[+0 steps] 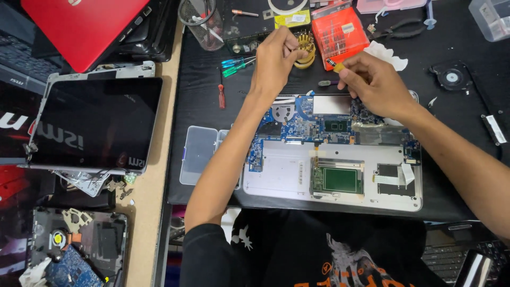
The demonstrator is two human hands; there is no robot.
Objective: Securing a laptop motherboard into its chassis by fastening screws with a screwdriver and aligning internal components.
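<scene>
A black mat (462, 159) covers the desk, its left edge meeting a bare wooden strip (151, 202). On the mat's near middle lies an opened laptop (329, 196), its silver shell up and its blue board (303, 119) exposed along the far side. Off the mat's left edge sits a detached screen (95, 122), dark face up, with a red laptop (79, 26) beyond it in the far left corner. A clear plastic box (197, 154) rests just beside the opened laptop's left edge. Near the mat's far edge stand a red bit case (340, 32) and a mesh cup (203, 21); a fan (451, 78) lies toward the right edge. A red screwdriver (221, 95) and two blue-green ones (236, 65) lie left of the hands.

The left hand (273, 61) reaches past the board to a round yellow bit holder (305, 50) beside the red case, fingers curled together at it; what they pinch cannot be told. The right hand (374, 85) hovers over the board's far right corner, thumb and forefinger pinching a small yellow-handled driver (337, 67), its tip pointing toward the bit holder.
</scene>
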